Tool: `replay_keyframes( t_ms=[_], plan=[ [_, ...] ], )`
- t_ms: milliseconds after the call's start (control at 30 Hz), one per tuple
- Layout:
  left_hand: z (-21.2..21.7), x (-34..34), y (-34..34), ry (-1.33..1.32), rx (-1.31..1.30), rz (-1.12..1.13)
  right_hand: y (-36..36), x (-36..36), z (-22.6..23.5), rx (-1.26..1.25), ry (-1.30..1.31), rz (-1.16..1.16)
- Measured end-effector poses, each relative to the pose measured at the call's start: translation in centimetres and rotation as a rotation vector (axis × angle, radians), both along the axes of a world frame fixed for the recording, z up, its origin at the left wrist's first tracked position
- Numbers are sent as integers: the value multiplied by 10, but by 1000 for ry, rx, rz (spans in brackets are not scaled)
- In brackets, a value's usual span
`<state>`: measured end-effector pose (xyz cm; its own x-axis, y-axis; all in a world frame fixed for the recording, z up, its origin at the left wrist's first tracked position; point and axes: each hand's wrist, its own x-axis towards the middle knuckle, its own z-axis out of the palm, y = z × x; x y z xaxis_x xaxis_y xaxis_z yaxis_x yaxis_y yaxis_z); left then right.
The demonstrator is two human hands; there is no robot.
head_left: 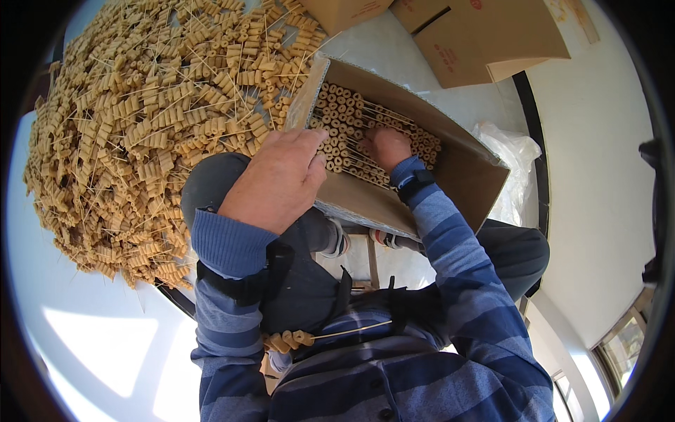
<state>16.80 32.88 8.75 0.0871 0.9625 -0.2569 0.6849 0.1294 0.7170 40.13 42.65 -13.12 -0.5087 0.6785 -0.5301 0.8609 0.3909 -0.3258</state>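
An open cardboard box (467, 183) tilts in front of me, holding rows of skewers (339, 105) threaded with tan, ring-shaped food pieces. Their round ends face up at the left, and thin sticks run across the middle. Over the box's left side lies my left hand (281, 179), thumb and forefinger apart, fingertips against the packed pieces. Inside the box, my right hand (388, 148) is curled on top of the sticks; its fingertips are hidden, so what it grips cannot be seen. A single skewer (299, 339) lies across my lap by my left forearm.
A large heap of the same skewers (140, 141) covers the table at left. More cardboard boxes (478, 39) stand at the far side. Clear plastic wrap (517, 169) lies right of the open box. My knees flank the box from below.
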Motion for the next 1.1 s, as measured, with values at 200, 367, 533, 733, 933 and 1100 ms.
replay_keyframes(
  t_ms=[200, 367, 533, 733, 933, 1100],
  plan=[
    [2, 4, -1, -10, -12, 31, -7, -7, -16, 13, 119, -9],
    [6, 7, 4, 26, -47, 42, -12, -5, -31, -252, 309, -295],
    [3, 13, 6, 78, -113, 307, -5, -17, -30, -417, 186, -398],
    [-17, 9, 10, 320, -134, 239, -8, -19, -21, -263, 118, -283],
    [-24, 1, 9, 334, -156, 125, -12, -21, -30, -342, 217, -361],
    [-24, 4, 8, 317, -161, 141, -14, -26, -44, -463, 315, -422]
  ],
)
